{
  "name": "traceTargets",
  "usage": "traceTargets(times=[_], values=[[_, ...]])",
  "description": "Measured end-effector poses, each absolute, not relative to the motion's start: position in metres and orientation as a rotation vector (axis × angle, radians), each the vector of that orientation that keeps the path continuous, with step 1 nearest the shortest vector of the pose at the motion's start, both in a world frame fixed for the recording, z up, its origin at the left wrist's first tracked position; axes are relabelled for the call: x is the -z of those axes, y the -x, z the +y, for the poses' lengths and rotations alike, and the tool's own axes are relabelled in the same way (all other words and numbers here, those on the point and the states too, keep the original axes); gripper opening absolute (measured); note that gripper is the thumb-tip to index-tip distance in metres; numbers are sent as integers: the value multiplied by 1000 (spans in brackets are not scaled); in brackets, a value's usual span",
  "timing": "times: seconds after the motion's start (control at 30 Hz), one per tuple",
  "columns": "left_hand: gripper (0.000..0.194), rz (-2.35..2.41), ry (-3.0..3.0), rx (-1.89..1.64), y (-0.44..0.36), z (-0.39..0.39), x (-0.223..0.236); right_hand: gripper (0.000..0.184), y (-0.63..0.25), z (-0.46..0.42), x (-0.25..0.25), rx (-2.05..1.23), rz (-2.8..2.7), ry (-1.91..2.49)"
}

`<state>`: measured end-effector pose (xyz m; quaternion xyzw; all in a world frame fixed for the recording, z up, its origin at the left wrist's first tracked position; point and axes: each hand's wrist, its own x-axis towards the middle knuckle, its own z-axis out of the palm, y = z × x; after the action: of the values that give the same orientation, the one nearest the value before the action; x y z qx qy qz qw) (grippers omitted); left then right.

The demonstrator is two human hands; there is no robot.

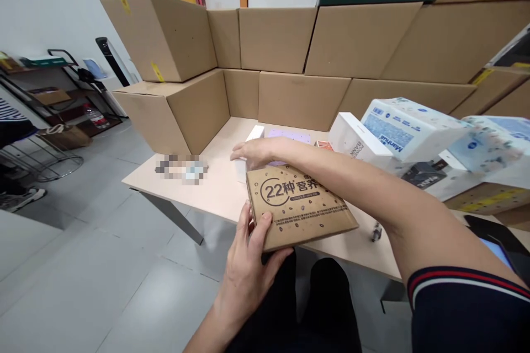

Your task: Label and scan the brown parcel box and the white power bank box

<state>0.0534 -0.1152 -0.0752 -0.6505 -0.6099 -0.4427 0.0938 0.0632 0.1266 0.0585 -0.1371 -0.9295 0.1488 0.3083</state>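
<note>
My left hand [248, 259] grips a flat brown cardboard box [306, 220] at its lower left corner, thumb on the printed face and fingers underneath. Black Chinese print and "22" mark that face. The box is tilted over the table's front edge. My right arm reaches across above it. Beyond the box, my right hand [253, 153] is closed around a narrow white box [255, 133] standing on the table; part of that box shows above and below the hand. A light purple sheet or box [290, 135] lies just behind my right wrist.
Large cartons [302, 99] are stacked along the table's back and left. On the right stand a white power bank box [358, 140] and tissue packs [414, 124]. A pixelated patch [182, 169] covers something at the table's left. A small dark object [376, 231] lies near the front edge.
</note>
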Motion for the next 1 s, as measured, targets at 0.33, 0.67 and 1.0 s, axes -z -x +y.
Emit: traceTargets(times=[0.33,0.67,1.0], values=[[79,-1991,1642,1391,-39,-115,75,52,-101,154,-79,-500,-2068,339],[75,-2267,1377,1279,31,-72,45,46,-220,89,-28,-591,-1635,513],[75,-2153,1541,1356,59,20,42,39,-324,-6,35,-753,-1409,803]])
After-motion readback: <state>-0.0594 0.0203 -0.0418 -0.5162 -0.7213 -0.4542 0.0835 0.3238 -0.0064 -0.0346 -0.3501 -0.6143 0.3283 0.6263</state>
